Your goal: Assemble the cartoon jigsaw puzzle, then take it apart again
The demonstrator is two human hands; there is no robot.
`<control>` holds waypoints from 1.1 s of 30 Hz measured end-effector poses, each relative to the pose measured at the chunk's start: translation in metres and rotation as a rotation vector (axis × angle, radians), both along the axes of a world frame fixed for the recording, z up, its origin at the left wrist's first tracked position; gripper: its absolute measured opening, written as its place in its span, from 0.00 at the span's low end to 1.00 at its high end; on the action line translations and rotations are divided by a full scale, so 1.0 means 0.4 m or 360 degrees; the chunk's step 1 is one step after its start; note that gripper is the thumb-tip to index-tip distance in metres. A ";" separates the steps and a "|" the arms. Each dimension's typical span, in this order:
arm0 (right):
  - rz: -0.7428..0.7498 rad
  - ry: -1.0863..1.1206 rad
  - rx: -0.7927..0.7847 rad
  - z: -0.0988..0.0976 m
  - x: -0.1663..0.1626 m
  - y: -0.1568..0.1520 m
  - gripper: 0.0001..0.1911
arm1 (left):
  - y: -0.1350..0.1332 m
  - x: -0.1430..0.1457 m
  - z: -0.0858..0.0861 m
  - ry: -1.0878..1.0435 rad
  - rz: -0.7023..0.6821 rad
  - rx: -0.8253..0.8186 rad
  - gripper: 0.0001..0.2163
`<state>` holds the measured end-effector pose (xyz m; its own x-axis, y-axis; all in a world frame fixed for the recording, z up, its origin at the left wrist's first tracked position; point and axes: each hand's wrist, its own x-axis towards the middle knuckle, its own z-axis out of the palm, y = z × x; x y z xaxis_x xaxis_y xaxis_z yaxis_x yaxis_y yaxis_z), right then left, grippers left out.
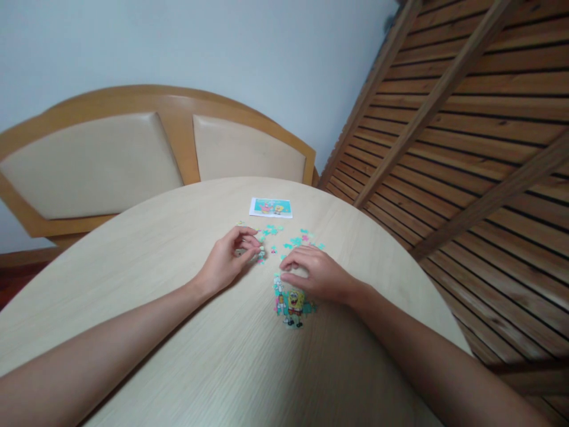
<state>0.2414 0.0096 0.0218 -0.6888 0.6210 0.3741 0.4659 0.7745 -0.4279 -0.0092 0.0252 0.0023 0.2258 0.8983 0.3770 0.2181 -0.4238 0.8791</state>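
Note:
Left of the loose jigsaw pieces, my left hand is curled, its thumb and fingertips close together at a small puzzle piece. That piece appears to be in the pinch, though the fingers partly hide it. My right hand hovers over the upper right of a partly joined jigsaw, which shows a yellow cartoon figure and a pale figure beside it. Its fingers are bent, with a gap between thumb and forefinger and nothing visible there. The hand hides part of the jigsaw's upper edge.
A printed picture card lies beyond the pieces on the round pale wood table. More turquoise and pink pieces are scattered past my right hand. A cushioned bench back stands behind, and a slatted wooden panel at the right.

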 end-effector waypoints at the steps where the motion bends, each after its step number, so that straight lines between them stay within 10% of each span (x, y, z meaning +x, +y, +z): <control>1: -0.0062 0.0046 0.0006 -0.002 -0.006 -0.004 0.07 | -0.012 0.009 -0.001 -0.0023 -0.0066 -0.0027 0.16; 14: -0.0141 0.0382 -0.0419 -0.008 -0.044 -0.026 0.11 | -0.065 0.043 0.011 -0.0029 -0.0345 -0.0124 0.15; 19: -0.0174 0.0371 -0.0218 0.000 -0.027 -0.012 0.10 | -0.067 0.031 0.022 0.0423 -0.0286 0.0236 0.08; 26: -0.0243 0.0467 -0.0121 0.002 -0.014 0.004 0.12 | -0.080 0.023 0.052 0.0914 -0.1106 0.0796 0.12; 33: -0.0231 0.0645 -0.0623 0.002 -0.015 -0.001 0.12 | -0.059 0.012 0.041 0.0996 -0.0920 0.0833 0.12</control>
<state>0.2352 0.0092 0.0225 -0.4362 0.8434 0.3137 0.2949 0.4633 -0.8357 -0.0045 0.0018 0.0185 0.8688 0.3424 0.3576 0.2159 -0.9120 0.3487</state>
